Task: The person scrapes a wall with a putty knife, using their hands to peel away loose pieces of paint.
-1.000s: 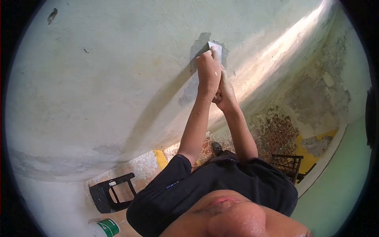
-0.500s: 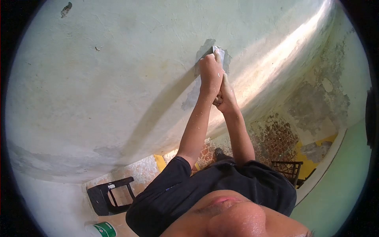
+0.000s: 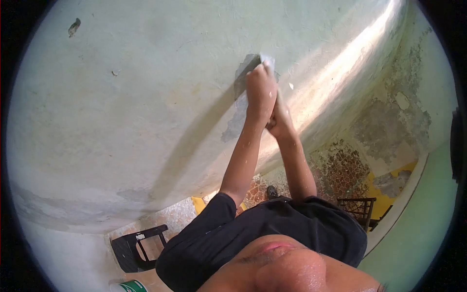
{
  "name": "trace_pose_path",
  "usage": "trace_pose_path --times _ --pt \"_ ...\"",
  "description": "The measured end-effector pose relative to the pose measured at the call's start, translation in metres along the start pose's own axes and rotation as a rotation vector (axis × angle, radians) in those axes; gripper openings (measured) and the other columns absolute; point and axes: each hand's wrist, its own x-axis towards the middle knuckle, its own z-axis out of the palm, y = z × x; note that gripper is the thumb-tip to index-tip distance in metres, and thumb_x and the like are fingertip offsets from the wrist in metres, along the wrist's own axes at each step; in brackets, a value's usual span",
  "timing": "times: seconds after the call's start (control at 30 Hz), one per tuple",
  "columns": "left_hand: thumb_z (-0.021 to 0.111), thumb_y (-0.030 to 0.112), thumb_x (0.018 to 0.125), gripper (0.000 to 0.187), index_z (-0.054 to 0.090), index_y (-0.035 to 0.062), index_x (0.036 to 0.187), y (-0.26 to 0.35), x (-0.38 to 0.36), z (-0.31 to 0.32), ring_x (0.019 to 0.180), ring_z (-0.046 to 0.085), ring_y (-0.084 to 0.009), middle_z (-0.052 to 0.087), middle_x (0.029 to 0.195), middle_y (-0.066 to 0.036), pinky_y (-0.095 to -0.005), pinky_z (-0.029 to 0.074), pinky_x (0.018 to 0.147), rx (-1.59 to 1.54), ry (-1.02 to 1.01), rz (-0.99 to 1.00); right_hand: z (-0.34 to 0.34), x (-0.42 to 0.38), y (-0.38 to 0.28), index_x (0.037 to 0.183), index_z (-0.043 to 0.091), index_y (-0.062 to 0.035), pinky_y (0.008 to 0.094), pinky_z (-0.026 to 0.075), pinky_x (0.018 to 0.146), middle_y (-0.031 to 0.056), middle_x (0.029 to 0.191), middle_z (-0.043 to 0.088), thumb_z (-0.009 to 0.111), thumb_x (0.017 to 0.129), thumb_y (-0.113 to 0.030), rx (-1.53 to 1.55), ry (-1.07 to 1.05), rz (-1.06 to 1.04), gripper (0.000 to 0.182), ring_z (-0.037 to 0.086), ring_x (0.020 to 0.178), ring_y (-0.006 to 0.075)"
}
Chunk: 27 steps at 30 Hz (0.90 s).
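Note:
A scraper [image 3: 268, 59] with a flat metal blade meets the pale green wall [image 3: 160, 73] at a grey patch [image 3: 237, 114] where paint is gone. My left hand [image 3: 261, 87] is closed around the scraper just behind the blade. Lower down, my right hand [image 3: 282, 121] is wrapped round the handle end, which is mostly hidden by the fingers. Both hands are slightly blurred. A small pale flake [image 3: 291, 86] shows right of the blade, and paint specks dot both forearms.
A black plastic stool [image 3: 141, 248] lies at the lower left, near a white and green bucket [image 3: 130, 286]. A dark slatted rack [image 3: 357, 209] stands at the right. Bright light streaks the wall, and the patterned floor [image 3: 255, 192] carries debris.
Both hands and the scraper have shifted slightly at the grey patch, still gripping. A pale flake now appears beside the blade. The whole view has moved a little.

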Motion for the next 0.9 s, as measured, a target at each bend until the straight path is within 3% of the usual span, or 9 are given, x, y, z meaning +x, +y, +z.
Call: trace_pose_path --times 0.07,0.3,0.4,0.5,0.63,0.73,0.8,0.83,0.9 --pt "0.041 0.027 0.107 0.052 0.065 -0.0085 0.078 0.008 -0.018 -0.024 0.060 0.072 -0.0327 0.067 0.064 -0.023 -0.0430 0.055 0.058 -0.020 -0.042 -0.208 -0.001 -0.009 0.012 0.113 0.061 -0.0164 0.0214 0.021 0.033 -0.0096 0.053 0.042 0.035 0.108 -0.057 -0.060 -0.033 0.139 0.048 0.028 0.035 0.0031" --pt "0.041 0.030 0.109 0.054 0.065 -0.0052 0.076 0.005 -0.006 -0.031 0.056 0.071 -0.0303 0.066 0.059 -0.018 -0.0415 0.055 0.057 0.041 -0.099 -0.192 0.007 -0.004 0.014 0.113 0.061 -0.0190 0.0206 0.021 0.032 -0.0097 0.052 0.038 0.034 0.107 -0.059 0.001 -0.102 0.141 0.049 0.026 0.034 0.0026" --pt "0.045 0.029 0.108 0.055 0.065 -0.0085 0.074 0.024 0.011 -0.023 0.058 0.070 -0.0359 0.066 0.059 -0.021 -0.0450 0.057 0.061 0.117 -0.098 -0.169 0.007 0.012 0.003 0.113 0.062 -0.0190 0.0215 0.022 0.032 -0.0090 0.052 0.039 0.035 0.107 -0.061 0.066 -0.143 0.141 0.051 0.027 0.034 0.0034" --pt "0.047 0.030 0.108 0.053 0.066 -0.0087 0.078 0.010 0.029 0.000 0.071 0.069 -0.0449 0.064 0.069 -0.031 -0.0475 0.056 0.064 0.054 -0.071 -0.049 0.014 0.026 -0.008 0.106 0.063 -0.0170 0.0217 0.022 0.033 -0.0074 0.053 0.043 0.039 0.107 -0.060 0.074 0.034 0.032 0.049 0.028 0.035 0.0054" --pt "0.048 0.029 0.107 0.051 0.067 -0.0096 0.080 0.026 0.046 0.016 0.077 0.068 -0.0478 0.066 0.080 -0.032 -0.0510 0.054 0.066 0.060 -0.093 -0.022 0.003 0.035 -0.030 0.106 0.062 -0.0162 0.0203 0.024 0.032 -0.0071 0.054 0.047 0.038 0.107 -0.058 0.133 -0.160 -0.065 0.049 0.032 0.036 0.0043" --pt "0.048 0.027 0.107 0.049 0.067 -0.0099 0.082 0.016 0.027 0.016 0.076 0.068 -0.0473 0.066 0.077 -0.031 -0.0510 0.053 0.064 0.016 -0.056 -0.067 0.011 0.011 -0.031 0.108 0.061 -0.0159 0.0206 0.025 0.032 -0.0072 0.055 0.047 0.037 0.108 -0.057 0.078 0.001 0.011 0.048 0.033 0.036 0.0047" --pt "0.047 0.026 0.107 0.048 0.067 -0.0108 0.083 0.017 0.001 -0.004 0.067 0.071 -0.0416 0.065 0.068 -0.027 -0.0471 0.054 0.059 0.070 -0.023 -0.088 0.003 0.006 -0.009 0.113 0.060 -0.0178 0.0234 0.026 0.032 -0.0090 0.055 0.045 0.038 0.107 -0.057 -0.048 0.114 0.125 0.045 0.035 0.036 0.0054" --pt "0.044 0.028 0.108 0.051 0.063 -0.0098 0.080 0.010 -0.013 -0.011 0.055 0.071 -0.0276 0.063 0.060 -0.019 -0.0392 0.053 0.052 -0.065 -0.034 -0.221 -0.001 0.002 0.002 0.111 0.060 -0.0187 0.0238 0.024 0.032 -0.0094 0.056 0.044 0.039 0.107 -0.056 -0.078 0.104 0.175 0.043 0.034 0.036 0.0052" --pt "0.040 0.028 0.110 0.050 0.065 -0.0080 0.084 -0.003 -0.033 -0.027 0.052 0.068 -0.0216 0.064 0.060 -0.013 -0.0347 0.053 0.046 -0.125 -0.004 -0.351 -0.003 -0.009 0.019 0.105 0.059 -0.0195 0.0240 0.020 0.033 -0.0096 0.057 0.042 0.041 0.106 -0.055 -0.124 0.048 0.268 0.040 0.032 0.036 0.0048"
